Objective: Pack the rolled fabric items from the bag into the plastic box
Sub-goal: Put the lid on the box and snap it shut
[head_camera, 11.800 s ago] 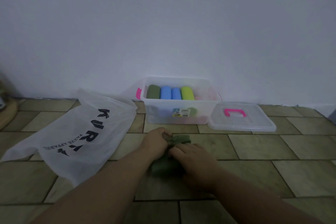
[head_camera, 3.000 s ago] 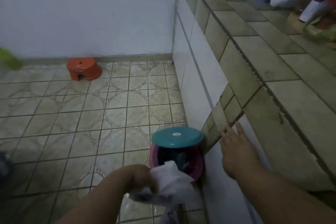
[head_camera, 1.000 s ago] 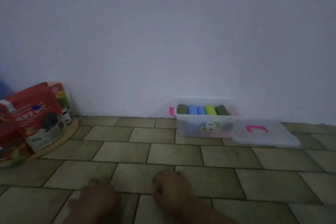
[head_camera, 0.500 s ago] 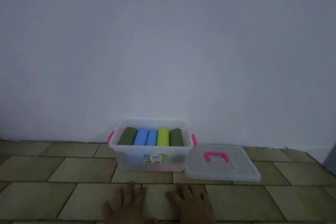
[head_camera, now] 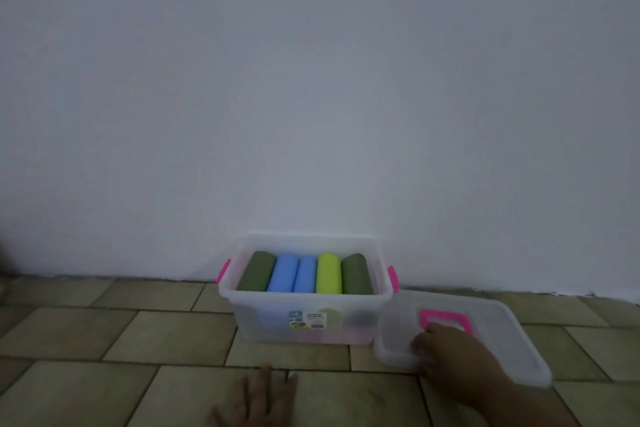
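Observation:
The clear plastic box (head_camera: 242,291) with pink side clips stands on the tiled ledge against the white wall. Inside lie rolled fabric items side by side: a dark green roll (head_camera: 257,271), two blue rolls (head_camera: 292,274), a lime roll (head_camera: 329,274) and another dark green roll (head_camera: 356,274). More rolls show dimly through the front wall. The clear lid (head_camera: 502,333) with a pink handle (head_camera: 446,317) lies flat to the right of the box. My right hand (head_camera: 453,355) is on the lid's near left part, fingers curled over it. My left hand (head_camera: 259,399) rests flat on the tiles, fingers apart. No bag is in view.
The white wall rises directly behind the box. Olive-green tiles (head_camera: 121,340) stretch to the left and in front of the box.
My right hand has gone from the tiles up and right onto the lid. My left hand stays on the tiles. The view has moved closer to the box.

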